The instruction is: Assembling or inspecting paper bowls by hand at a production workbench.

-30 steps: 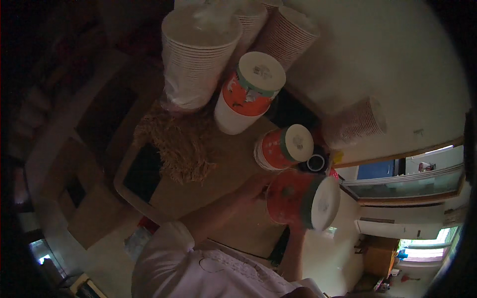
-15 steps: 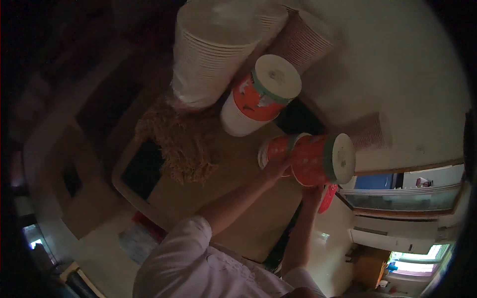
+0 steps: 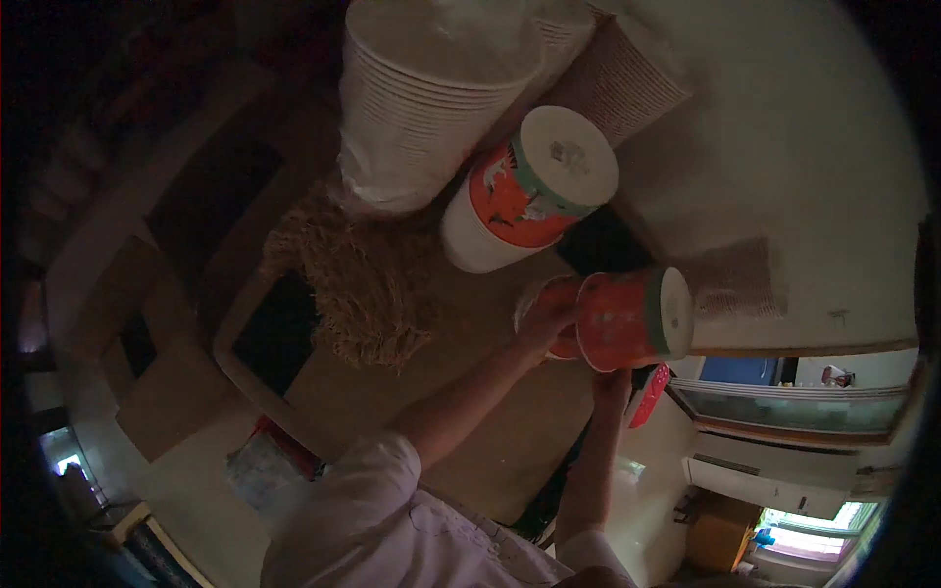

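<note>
Orange cup [image 3: 627, 318] on its side, gripped between left hand [image 3: 547, 316] and right hand [image 3: 610, 380] underneath, near table's right edge [image 3: 470, 412].

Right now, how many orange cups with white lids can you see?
3: a large cup standing beside the white cup stacks, a tilted cup lifted by the right hand, and a partly hidden cup under the left hand.

**Cups clustering around the raised hands**

A lidded cup [image 3: 627, 318] is lying sideways between both hands, the left hand [image 3: 544, 318] touching its left side and the right hand [image 3: 610, 384] sitting beneath it. Another cup [image 3: 541, 294] is sitting just behind the left hand. Above them a larger lidded tub [image 3: 524, 201] is leaning, with a stack of cups [image 3: 421, 108] to its upper left. A straw bundle [image 3: 358, 284] is lying left of the hands.
</note>
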`<state>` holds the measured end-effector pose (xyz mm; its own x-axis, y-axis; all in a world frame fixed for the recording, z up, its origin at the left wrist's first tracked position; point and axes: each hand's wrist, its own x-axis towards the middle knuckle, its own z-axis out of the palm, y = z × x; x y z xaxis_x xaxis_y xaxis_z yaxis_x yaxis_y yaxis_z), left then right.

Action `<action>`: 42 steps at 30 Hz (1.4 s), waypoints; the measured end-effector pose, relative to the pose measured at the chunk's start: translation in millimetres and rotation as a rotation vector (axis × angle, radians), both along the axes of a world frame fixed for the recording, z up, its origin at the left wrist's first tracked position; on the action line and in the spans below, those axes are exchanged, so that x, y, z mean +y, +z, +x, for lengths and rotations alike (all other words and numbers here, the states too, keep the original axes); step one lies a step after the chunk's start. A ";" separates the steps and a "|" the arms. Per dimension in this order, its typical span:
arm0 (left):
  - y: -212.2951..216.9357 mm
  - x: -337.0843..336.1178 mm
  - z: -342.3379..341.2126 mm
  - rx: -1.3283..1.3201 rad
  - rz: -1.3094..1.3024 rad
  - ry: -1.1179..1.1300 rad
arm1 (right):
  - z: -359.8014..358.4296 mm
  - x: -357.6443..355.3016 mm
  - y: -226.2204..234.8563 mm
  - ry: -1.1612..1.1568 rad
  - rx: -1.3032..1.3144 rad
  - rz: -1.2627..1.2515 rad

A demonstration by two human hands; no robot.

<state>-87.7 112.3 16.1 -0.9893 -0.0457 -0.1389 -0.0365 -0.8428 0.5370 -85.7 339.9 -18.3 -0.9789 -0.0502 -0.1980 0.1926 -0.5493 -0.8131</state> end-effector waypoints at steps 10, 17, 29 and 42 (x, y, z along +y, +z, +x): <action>-36.0 3.4 13.9 -0.110 0.266 -0.056 | -3.6 -5.6 -24.9 -0.008 -0.049 0.050; -49.4 1.2 13.0 -0.300 0.157 -0.023 | 1.0 -15.3 -29.6 0.075 0.038 0.334; -96.5 4.8 -7.3 -0.314 -0.189 -0.064 | -3.4 -16.0 -49.1 -0.088 -0.090 0.106; -89.8 5.8 -2.9 -0.377 -0.330 0.028 | -9.6 13.8 -63.5 -0.011 0.173 0.876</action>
